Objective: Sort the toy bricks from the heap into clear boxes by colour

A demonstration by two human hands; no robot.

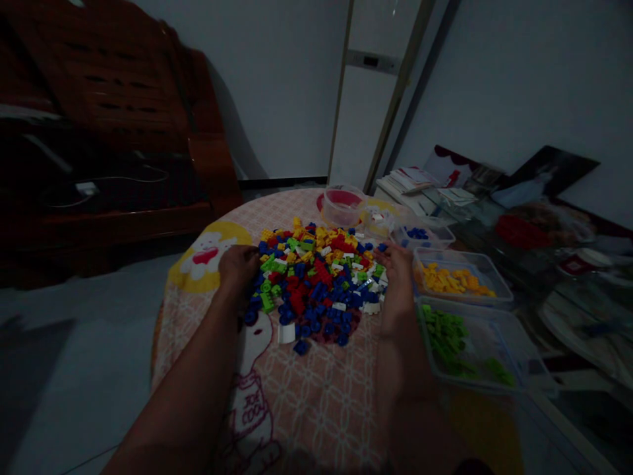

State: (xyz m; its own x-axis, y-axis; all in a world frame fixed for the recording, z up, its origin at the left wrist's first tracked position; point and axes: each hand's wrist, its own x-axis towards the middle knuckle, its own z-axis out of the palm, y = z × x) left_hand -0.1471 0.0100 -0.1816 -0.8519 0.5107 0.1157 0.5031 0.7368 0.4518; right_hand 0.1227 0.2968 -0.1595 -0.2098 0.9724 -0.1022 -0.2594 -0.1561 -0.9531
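At the left of the frame, pale floor point(123, 369) runs between a wooden bench point(202, 158) and the table's curved edge, giving the left arm room on its outer side. The left hand point(238, 269) is curled at the left edge of the brick pile point(316, 277); I cannot tell whether it grasps a brick. Below it, a dog print point(251, 412) reads "JOE COOL". The mixed pile fills the centre, and patterned cloth point(316, 402) stretches between the forearms down to the bottom of the frame. Behind the pile, a round tub point(343, 214) has unclear contents; the tub point(378, 224) beside it holds small pale pieces. The right hand point(396, 260) is bent at the pile's right edge, fingertips by a blue brick point(382, 247); whether it grips that is unclear. Clear boxes crowd the right side: blue bricks point(416, 233) in the farthest, yellow bricks point(452, 280) in the middle, green bricks point(445, 333) in the nearest.
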